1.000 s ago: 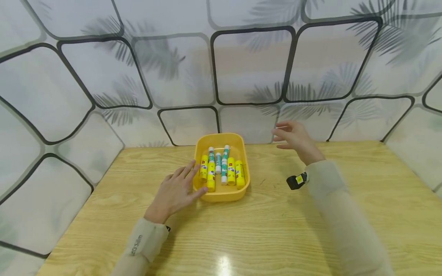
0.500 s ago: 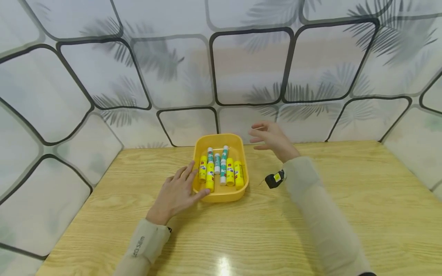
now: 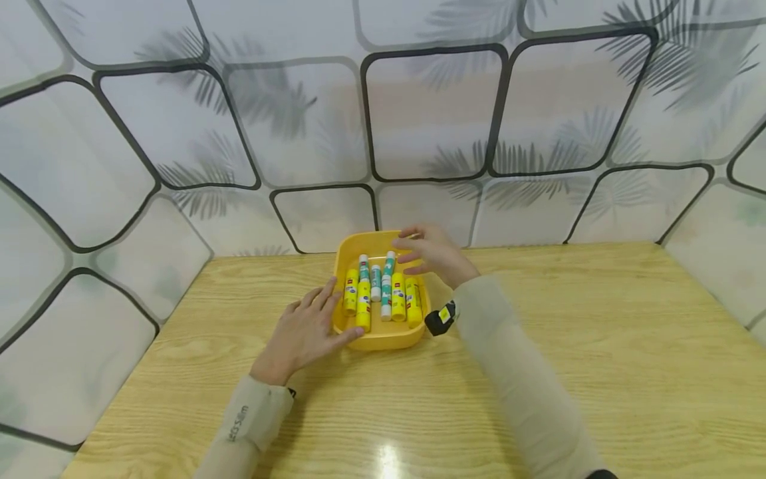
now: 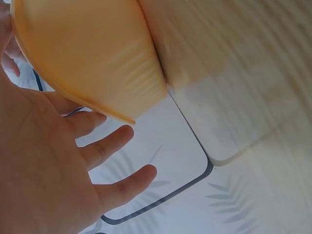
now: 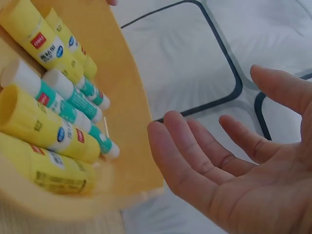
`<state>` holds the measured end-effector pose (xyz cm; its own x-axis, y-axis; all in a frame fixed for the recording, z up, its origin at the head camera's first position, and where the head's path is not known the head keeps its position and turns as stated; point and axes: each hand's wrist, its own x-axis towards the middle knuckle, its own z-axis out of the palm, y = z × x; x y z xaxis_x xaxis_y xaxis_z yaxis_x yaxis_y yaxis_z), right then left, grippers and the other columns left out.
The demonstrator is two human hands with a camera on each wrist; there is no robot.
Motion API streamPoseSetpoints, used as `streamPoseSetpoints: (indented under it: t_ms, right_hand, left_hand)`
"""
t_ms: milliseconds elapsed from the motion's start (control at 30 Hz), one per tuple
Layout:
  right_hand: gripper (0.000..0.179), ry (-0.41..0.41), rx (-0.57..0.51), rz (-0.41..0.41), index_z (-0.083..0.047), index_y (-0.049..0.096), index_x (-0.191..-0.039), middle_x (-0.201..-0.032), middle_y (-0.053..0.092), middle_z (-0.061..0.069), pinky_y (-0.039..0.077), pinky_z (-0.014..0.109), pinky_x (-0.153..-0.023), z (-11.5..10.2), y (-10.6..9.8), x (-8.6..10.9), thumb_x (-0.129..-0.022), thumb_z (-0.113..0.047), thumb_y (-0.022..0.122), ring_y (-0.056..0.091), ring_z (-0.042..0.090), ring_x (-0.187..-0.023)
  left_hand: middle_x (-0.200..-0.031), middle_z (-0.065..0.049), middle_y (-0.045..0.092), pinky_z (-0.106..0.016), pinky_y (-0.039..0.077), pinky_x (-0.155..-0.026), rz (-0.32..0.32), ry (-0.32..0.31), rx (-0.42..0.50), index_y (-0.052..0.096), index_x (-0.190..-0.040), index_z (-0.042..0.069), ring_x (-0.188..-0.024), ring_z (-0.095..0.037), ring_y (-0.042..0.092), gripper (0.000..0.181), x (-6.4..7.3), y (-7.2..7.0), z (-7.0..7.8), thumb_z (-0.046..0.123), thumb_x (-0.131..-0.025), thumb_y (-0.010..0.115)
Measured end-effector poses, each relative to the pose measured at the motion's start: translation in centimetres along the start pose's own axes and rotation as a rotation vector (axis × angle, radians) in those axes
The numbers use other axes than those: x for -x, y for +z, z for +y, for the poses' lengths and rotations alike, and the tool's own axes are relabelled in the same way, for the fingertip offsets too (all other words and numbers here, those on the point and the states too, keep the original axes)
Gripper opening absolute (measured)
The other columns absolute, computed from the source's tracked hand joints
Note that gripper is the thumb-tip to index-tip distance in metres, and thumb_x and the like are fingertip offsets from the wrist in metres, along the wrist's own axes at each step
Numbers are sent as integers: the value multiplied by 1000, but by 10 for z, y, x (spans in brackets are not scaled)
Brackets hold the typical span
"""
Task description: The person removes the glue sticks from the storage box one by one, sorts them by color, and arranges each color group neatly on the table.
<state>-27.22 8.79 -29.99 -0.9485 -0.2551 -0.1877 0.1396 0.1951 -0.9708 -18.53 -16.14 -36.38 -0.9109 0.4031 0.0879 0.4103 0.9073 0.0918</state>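
Observation:
A yellow plastic basket (image 3: 385, 342) stands on the table against the back wall. Several glue sticks lie in it: fat yellow ones (image 3: 363, 306) and thinner teal ones with white caps (image 3: 376, 283). My left hand (image 3: 302, 336) is at the basket's left rim, fingers spread and thumb over the front left corner. In the left wrist view its fingers (image 4: 117, 146) extend beside the basket's outer wall. My right hand (image 3: 437, 254) hovers over the basket's back right rim, holding nothing. The right wrist view shows its fingers (image 5: 195, 141) loosely bent, apart from the glue sticks (image 5: 44, 117).
The wooden table (image 3: 562, 346) runs up to a wall covering (image 3: 431, 113) printed with dark outlines and leaves, close behind the basket. A small black item with a yellow square (image 3: 441, 318) sits at my right wrist.
My right hand has moved left from the space right of the basket to above its back right rim. My left hand and the glue sticks have stayed in place.

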Motion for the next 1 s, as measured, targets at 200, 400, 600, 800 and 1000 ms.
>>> streamPoseSetpoints:
  t_ms: [200,400,600,800,1000]
  right_hand:
    - [49,23,-15,-28,2,45,-144,-142,52,25,55,46,-94,8,13,-2,-104,-21,60,60,41,-120]
    - [47,62,-55,-49,2,46,-141,-143,51,25,53,49,-96,14,23,-4,-103,-19,62,61,41,-119]
    - [49,53,-62,-56,2,46,-141,-140,53,24,55,48,-94,15,30,-7,-102,-21,64,62,41,-118]
    - [50,68,-45,-86,1,46,-141,-139,53,26,54,49,-95,14,39,-9,-102,-23,64,63,39,-115]
    - [50,101,-28,-117,1,44,-142,-139,53,26,53,52,-96,16,44,-9,-102,-22,63,63,40,-115]
  left_hand:
    - [-166,-17,20,-65,36,-108,-34,-12,44,39,-154,-1,-145,-43,33,90,0,-2,-4,67,-96,50]
    - [-166,-18,18,-67,35,-108,-51,-8,81,39,-154,-2,-146,-44,30,88,1,-3,-6,64,-97,53]
    - [-167,-16,15,-68,35,-107,-44,6,107,36,-156,-1,-146,-44,29,88,-2,-3,-8,63,-97,53]
    - [-168,-14,12,-68,34,-107,-58,-9,127,33,-157,-1,-146,-44,29,89,0,-2,-11,62,-97,53]
    - [-168,-14,12,-69,34,-107,-57,1,136,31,-158,-1,-146,-45,30,90,1,0,-10,62,-98,53]
